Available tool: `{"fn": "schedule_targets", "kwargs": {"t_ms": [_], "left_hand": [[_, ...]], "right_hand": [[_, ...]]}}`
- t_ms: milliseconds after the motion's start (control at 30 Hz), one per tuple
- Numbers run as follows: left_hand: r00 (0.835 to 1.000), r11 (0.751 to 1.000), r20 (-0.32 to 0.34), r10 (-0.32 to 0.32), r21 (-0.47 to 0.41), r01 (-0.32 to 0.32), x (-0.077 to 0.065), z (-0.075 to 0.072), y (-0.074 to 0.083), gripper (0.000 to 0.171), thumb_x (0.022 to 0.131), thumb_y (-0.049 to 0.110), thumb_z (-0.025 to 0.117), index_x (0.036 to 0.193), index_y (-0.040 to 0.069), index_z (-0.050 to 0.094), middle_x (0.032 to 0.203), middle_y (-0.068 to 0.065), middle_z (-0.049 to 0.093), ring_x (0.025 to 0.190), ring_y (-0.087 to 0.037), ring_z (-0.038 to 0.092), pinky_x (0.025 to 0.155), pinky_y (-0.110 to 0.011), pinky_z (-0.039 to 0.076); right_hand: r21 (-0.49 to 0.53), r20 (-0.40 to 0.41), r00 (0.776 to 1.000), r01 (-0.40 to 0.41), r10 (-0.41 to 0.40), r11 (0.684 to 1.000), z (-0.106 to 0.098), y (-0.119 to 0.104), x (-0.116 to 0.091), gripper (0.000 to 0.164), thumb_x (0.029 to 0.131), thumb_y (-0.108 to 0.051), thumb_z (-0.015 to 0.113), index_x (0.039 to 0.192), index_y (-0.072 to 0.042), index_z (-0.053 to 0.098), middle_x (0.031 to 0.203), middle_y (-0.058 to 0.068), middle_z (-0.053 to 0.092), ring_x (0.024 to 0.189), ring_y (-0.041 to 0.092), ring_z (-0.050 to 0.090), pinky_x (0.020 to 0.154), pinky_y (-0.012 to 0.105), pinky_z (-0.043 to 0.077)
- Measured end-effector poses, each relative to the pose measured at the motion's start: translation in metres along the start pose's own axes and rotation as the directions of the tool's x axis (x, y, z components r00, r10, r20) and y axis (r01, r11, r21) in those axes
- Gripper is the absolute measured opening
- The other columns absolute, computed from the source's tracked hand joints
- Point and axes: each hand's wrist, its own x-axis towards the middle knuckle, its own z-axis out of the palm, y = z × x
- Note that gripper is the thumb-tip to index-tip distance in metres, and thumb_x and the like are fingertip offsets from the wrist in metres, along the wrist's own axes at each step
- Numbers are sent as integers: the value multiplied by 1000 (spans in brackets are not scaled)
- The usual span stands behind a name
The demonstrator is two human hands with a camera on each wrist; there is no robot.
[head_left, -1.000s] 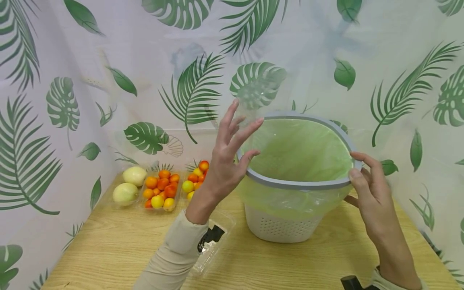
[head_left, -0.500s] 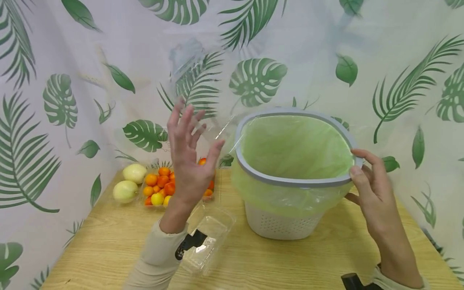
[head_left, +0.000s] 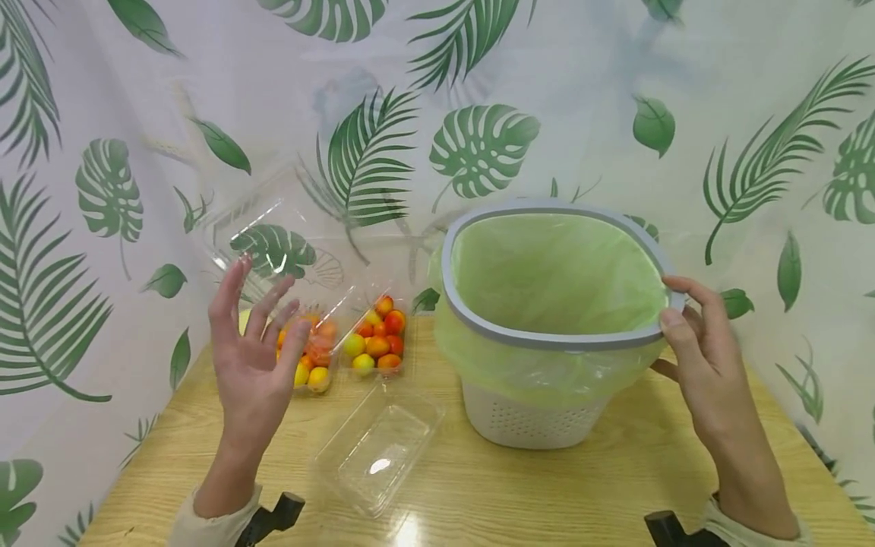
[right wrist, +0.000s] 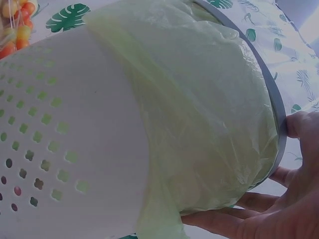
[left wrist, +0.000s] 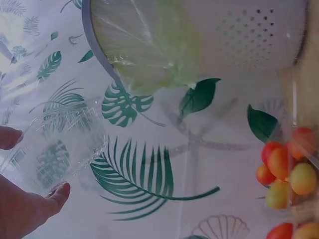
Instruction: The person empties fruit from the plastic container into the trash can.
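My left hand [head_left: 249, 361] is raised at the left over the table, fingers spread around a clear plastic container [head_left: 263, 228]. The left wrist view has this container [left wrist: 65, 144] between the thumb and fingertips. On the right stands a white bin [head_left: 533, 422] with small holes, a grey rim ring [head_left: 547, 340] and a pale green bag [head_left: 506, 372] folded over the outside. My right hand [head_left: 711, 365] pinches the ring's right end between thumb and forefinger. In the right wrist view the other fingers [right wrist: 214, 221] lie under the bag's edge.
Another clear container [head_left: 379, 456] lies on the wooden table [head_left: 519, 501], left of the bin. Behind it, clear trays hold small red, orange and yellow fruits [head_left: 379, 342]. A leaf-patterned sheet [head_left: 581, 99] hangs around the table's back and sides.
My left hand has carried the clear container leftward, from beside the bin's rim to above the fruit trays. My right hand has stayed on the ring.
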Motion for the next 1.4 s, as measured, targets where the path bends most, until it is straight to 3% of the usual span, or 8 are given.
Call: {"fn": "schedule_targets", "kwargs": {"t_ms": [267,633,933,1000,1100,1200,1300,1400], "left_hand": [[991,992,-27,-128,-1,128,-30,-56,13,83,89,-31,47,160,7,27,165,-18,18,138,-35,45,109,-31,46],[908,909,-166,-384,103,404,-72,-127,31,85,90,-31,47,162,8,25,156,-16,26,126,-24,58,92,-31,57],[767,738,-296,-569,226,635,-108,-164,23,83,95,-10,64,162,25,30,140,-1,33,103,-4,65,77,-23,60],[724,688,-295,-624,233,688,-115,-171,20,82,98,-4,65,163,28,26,146,-11,27,99,-1,66,76,-25,61],[636,595,-255,-728,224,772,-123,-183,16,84,101,5,64,165,34,16,159,-31,6,97,3,65,76,-28,61],[556,501,-191,-809,273,821,-130,-195,13,88,103,11,62,165,38,6,162,-36,-13,104,9,57,76,-31,62],[502,455,-140,-853,272,848,-134,-204,8,89,104,10,60,165,36,0,161,-37,-14,114,-3,57,78,-40,63],[429,406,-113,-896,181,896,-139,-210,2,90,105,11,59,165,34,-4,161,-36,-15,116,-11,61,83,-49,61]], "right_hand": [[2,-5,1000,2,-2,1000,-2,-2,-1,47,110,-19,43,156,-16,37,142,17,48,122,22,53,76,16,54],[-8,2,1000,-7,7,1000,9,-7,0,46,110,-21,44,155,-17,39,132,16,54,117,21,54,77,17,54],[-57,6,1000,-5,5,998,9,-6,2,46,110,-22,43,156,-19,37,134,16,53,118,20,53,76,16,54],[-68,3,1000,-5,5,998,8,-6,3,46,110,-23,43,156,-19,38,130,15,54,116,20,54,76,16,54],[-70,3,1000,-5,5,998,7,-6,4,46,110,-23,43,156,-19,37,127,14,55,116,20,53,76,16,54],[-68,4,1000,-6,6,998,6,-5,4,46,110,-23,43,156,-18,37,125,15,55,116,20,53,76,17,54],[-67,5,1000,-7,8,998,4,-3,3,47,110,-23,43,157,-19,37,124,15,54,117,20,53,76,16,54],[-59,-1,1000,-8,8,998,1,-3,0,47,110,-22,43,156,-18,37,128,14,54,117,20,53,76,16,54]]}}
